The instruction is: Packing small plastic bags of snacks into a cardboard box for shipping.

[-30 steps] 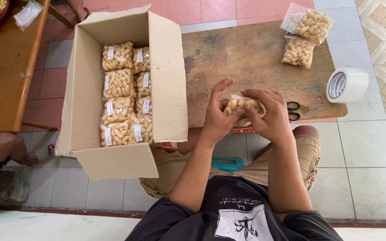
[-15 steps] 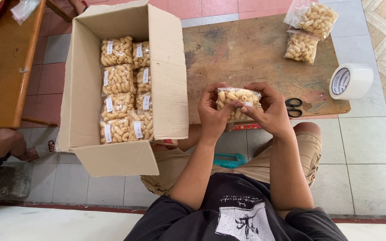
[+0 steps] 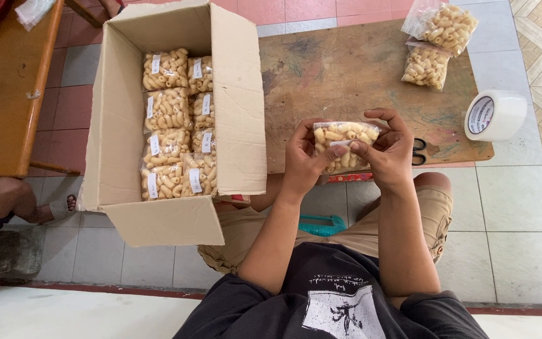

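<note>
Worn wooden tabletop (image 3: 346,69) fills the upper centre. At centre, left hand (image 3: 301,160) and right hand (image 3: 389,150) both grip a snack bag (image 3: 342,145), fingers hiding its sides; scissors (image 3: 419,152) mostly hidden behind.

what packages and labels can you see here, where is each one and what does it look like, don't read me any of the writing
Clear snack bag: held between left hand and right hand; pale curled pieces, small white label.
Cardboard box: left of the board, open, brown.
Packed bags: inside the box, two columns, clear, each with a white label strip.
Two spare bags: far right corner of the wooden board, clear, no label seen.
Tape roll: right edge, white, printed core.
</note>
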